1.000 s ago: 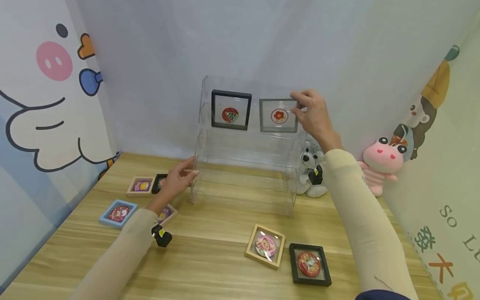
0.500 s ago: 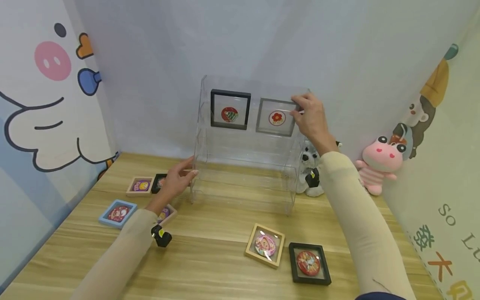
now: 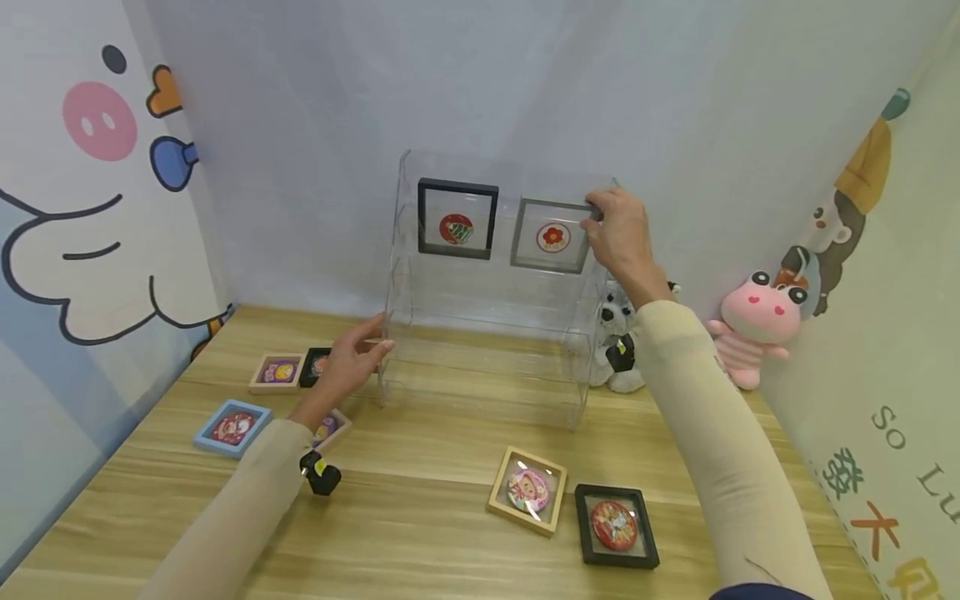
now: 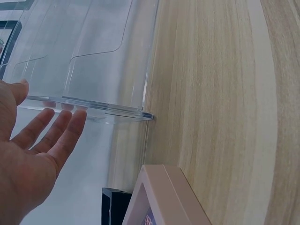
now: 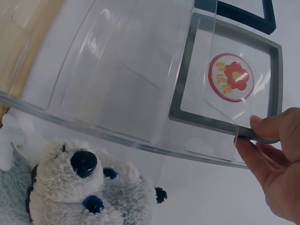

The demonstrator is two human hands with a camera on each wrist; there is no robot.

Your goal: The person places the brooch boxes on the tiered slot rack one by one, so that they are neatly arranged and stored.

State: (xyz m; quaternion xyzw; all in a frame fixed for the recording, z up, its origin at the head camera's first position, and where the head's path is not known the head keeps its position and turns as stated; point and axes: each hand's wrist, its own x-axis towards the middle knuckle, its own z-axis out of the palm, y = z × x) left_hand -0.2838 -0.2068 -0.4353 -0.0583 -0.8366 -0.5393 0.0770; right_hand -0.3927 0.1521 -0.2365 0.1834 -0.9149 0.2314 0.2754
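A clear tiered stand (image 3: pixel 487 362) stands on the table. On its top tier are a black frame (image 3: pixel 457 185) with a red and green disc and, to the right, a grey frame (image 3: pixel 547 268) with a red flower disc. My right hand (image 3: pixel 624 242) pinches the grey frame by its upper right corner; in the right wrist view, thumb and fingers of the hand (image 5: pixel 281 159) hold that corner of the grey frame (image 5: pixel 204 121). My left hand (image 3: pixel 348 362) touches the stand's left side, fingers extended; the left wrist view shows the hand (image 4: pixel 37 154) beside the clear side panel (image 4: pixel 89 104).
Left on the table lie a blue frame (image 3: pixel 232 427), a pink frame (image 3: pixel 276 372), a black frame (image 3: pixel 318 365) and another frame (image 3: pixel 327 429). In front lie a yellow frame (image 3: pixel 527 490) and a black one (image 3: pixel 617 527). Behind right sit grey (image 3: pixel 617 371) and pink (image 3: pixel 750 333) plush toys.
The grey frame, in my right hand, has shifted slightly left and down and now tilts a little. The left hand has kept its place at the stand's side. The whole head view has drifted slightly left.
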